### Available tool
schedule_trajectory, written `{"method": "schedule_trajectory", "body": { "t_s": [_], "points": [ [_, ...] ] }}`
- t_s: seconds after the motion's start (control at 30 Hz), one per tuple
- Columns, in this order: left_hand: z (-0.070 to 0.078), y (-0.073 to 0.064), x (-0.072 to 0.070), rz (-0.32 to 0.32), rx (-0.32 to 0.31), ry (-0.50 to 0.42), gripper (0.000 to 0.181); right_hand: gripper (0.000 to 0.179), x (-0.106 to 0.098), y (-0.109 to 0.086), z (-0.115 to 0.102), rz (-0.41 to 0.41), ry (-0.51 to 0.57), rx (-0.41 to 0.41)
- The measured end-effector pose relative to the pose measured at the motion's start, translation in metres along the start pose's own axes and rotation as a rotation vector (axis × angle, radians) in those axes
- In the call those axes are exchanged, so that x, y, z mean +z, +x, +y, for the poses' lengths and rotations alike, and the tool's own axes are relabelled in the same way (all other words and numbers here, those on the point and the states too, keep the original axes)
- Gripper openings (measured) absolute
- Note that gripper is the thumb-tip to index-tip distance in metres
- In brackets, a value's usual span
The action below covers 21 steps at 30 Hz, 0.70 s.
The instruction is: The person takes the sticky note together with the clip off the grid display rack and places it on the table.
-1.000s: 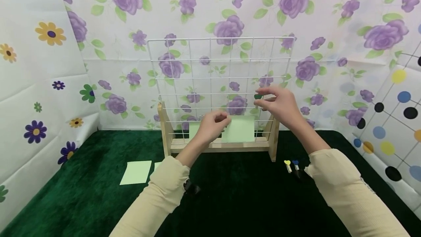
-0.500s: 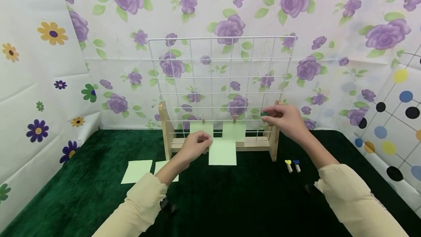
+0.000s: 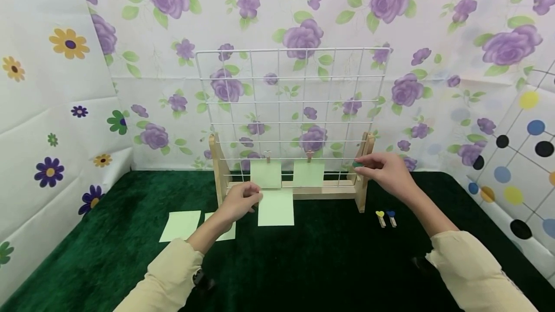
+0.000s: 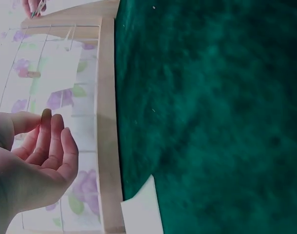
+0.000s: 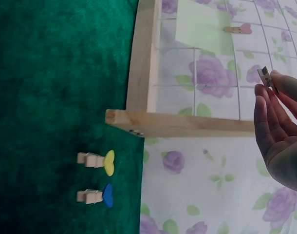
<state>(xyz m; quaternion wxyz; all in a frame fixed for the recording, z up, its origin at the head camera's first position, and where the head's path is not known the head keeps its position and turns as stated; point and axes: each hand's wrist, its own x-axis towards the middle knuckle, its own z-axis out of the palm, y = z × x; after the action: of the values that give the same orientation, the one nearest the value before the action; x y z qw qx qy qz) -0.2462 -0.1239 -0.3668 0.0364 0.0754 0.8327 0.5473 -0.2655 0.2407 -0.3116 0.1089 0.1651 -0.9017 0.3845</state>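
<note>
We find the left hand [image 3: 237,204] pinching a note [image 3: 276,209] just to its right; the right hand [image 3: 388,171], well apart, pinches a clip [image 5: 266,77]. We judge clipping is being prepared; next calls for lifting the note against the grid [image 3: 290,123] ahead.
</note>
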Motion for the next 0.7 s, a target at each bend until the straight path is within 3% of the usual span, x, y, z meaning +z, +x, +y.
{"method": "schedule_trajectory", "body": {
  "t_s": [0.3, 0.7],
  "points": [
    [-0.018, -0.005, -0.013, -0.010, -0.043, 0.031, 0.014, 0.039, -0.004, -0.015, 0.023, -0.040, 0.058, 0.096],
    [-0.032, -0.006, -0.026, -0.028, -0.077, 0.079, 0.011, 0.047, -0.010, -0.037, 0.059, -0.012, -0.040, 0.210]
  ]
}}
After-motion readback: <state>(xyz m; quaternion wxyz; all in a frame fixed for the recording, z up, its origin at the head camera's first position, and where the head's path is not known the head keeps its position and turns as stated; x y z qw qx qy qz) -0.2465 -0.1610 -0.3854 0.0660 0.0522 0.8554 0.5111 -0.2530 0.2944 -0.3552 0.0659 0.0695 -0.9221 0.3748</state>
